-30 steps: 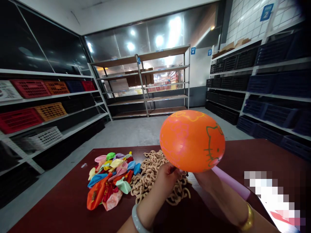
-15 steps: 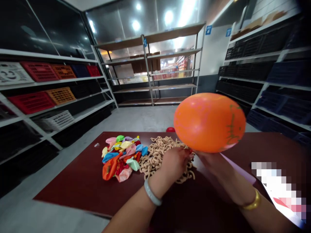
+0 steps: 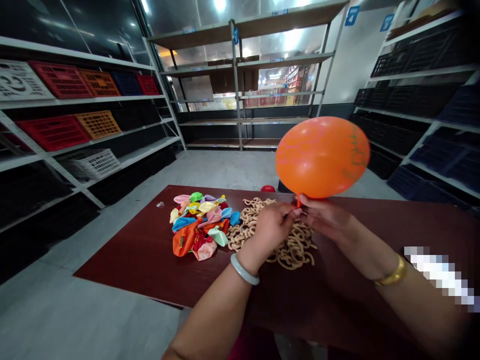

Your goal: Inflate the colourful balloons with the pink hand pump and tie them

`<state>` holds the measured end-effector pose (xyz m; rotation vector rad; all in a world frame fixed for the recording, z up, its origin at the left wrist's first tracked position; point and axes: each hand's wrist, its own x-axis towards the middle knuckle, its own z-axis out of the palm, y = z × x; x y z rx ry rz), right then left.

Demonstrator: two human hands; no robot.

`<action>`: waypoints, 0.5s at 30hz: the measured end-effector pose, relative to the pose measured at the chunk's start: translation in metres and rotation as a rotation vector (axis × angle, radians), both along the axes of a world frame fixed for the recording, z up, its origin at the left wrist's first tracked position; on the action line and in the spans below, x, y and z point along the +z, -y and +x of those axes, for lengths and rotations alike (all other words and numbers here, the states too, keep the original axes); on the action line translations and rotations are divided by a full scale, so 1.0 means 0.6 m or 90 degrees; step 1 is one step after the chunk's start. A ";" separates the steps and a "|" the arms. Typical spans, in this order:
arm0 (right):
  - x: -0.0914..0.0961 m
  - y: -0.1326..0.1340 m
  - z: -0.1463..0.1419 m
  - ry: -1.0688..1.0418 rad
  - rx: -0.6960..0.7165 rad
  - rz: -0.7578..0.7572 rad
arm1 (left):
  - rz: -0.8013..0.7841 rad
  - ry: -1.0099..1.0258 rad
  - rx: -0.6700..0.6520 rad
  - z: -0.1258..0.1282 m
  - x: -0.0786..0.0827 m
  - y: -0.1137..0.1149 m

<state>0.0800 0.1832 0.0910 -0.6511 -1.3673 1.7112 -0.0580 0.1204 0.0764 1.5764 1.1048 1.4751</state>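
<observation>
An inflated orange balloon (image 3: 321, 156) with pink and green print floats above the dark red table (image 3: 142, 255). My left hand (image 3: 275, 224) and my right hand (image 3: 325, 216) meet under it, and both pinch the balloon's neck at its lower end. Beneath the hands lies a heap of tan clip-like pieces (image 3: 288, 247). To the left of that heap sits a pile of flat, uninflated balloons (image 3: 200, 225) in several colours.
A small red thing (image 3: 267, 188) shows at the table's far edge. Metal shelving with red, orange and white crates (image 3: 56, 131) lines the left wall; dark crates (image 3: 408, 100) fill the right shelves. Grey floor lies around the table.
The view has tilted down and pulled back. The balloon has turned, its green print now at the right edge, and both hands have closed in on its neck.
</observation>
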 end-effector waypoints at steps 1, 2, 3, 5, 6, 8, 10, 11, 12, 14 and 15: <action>0.001 -0.003 -0.015 0.004 0.030 -0.014 | 0.034 -0.017 0.041 -0.008 0.002 -0.004; 0.003 -0.006 -0.032 0.010 0.051 -0.014 | 0.048 0.004 0.066 -0.017 0.005 -0.007; 0.004 -0.010 -0.049 0.040 0.082 0.010 | 0.046 0.060 0.078 -0.027 0.007 -0.012; 0.007 -0.022 -0.085 0.150 0.100 0.149 | 0.024 0.235 0.083 -0.050 0.010 -0.020; 0.008 -0.031 -0.103 0.235 0.088 0.231 | 0.016 0.329 0.089 -0.063 0.011 -0.024; 0.006 -0.057 -0.138 0.353 0.089 0.287 | 0.030 0.486 0.131 -0.092 0.014 -0.031; -0.003 -0.088 -0.171 0.471 0.088 0.314 | 0.065 0.577 0.207 -0.121 0.016 -0.036; -0.010 -0.102 -0.187 0.523 0.078 0.321 | 0.079 0.598 0.249 -0.134 0.015 -0.039; -0.018 -0.114 -0.203 0.568 0.069 0.331 | 0.088 0.607 0.287 -0.145 0.013 -0.042; -0.036 -0.129 -0.232 0.638 0.057 0.348 | 0.094 0.605 0.344 -0.160 0.006 -0.047; -0.045 -0.132 -0.244 0.663 0.052 0.357 | 0.094 0.602 0.363 -0.164 0.002 -0.050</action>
